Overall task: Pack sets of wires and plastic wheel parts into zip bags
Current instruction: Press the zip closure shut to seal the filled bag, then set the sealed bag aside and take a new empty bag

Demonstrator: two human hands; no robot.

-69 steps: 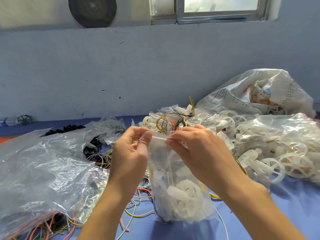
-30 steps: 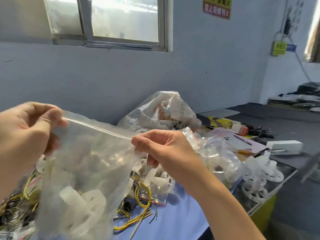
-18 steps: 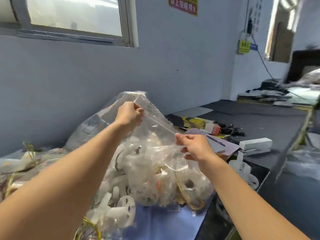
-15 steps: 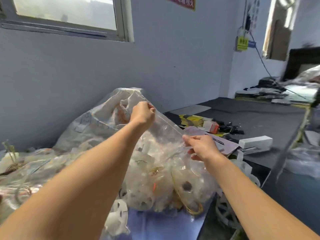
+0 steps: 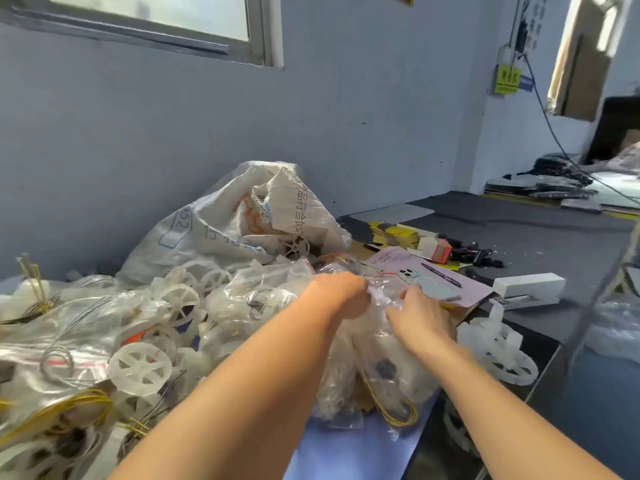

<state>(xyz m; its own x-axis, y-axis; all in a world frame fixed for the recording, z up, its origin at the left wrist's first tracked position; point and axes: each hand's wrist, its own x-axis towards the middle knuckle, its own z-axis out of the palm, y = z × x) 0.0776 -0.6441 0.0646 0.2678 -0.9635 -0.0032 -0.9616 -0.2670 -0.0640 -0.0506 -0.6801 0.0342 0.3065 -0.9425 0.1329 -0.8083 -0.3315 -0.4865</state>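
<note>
A clear zip bag (image 5: 379, 294) packed with white plastic wheel parts lies on top of a heap of filled bags (image 5: 377, 379) at the table's right end. My left hand (image 5: 341, 294) is curled on the bag's top edge from the left. My right hand (image 5: 420, 318) grips the same edge from the right, fingers pointing away from me. Yellow wire loops (image 5: 393, 407) show through the bags below. Loose white wheels (image 5: 140, 367) and more bagged sets cover the table to the left.
A white woven sack (image 5: 242, 220) stands against the wall behind the heap. A phone (image 5: 429, 285) on pink paper (image 5: 474, 287) and a white box (image 5: 528, 289) lie just beyond my hands. Stacked wheel parts (image 5: 498, 348) sit at the blue table's (image 5: 346, 452) right edge.
I turned to the right with the sealed bag held up by its top corners. Both hands have since lowered it onto the heap of filled bags.
</note>
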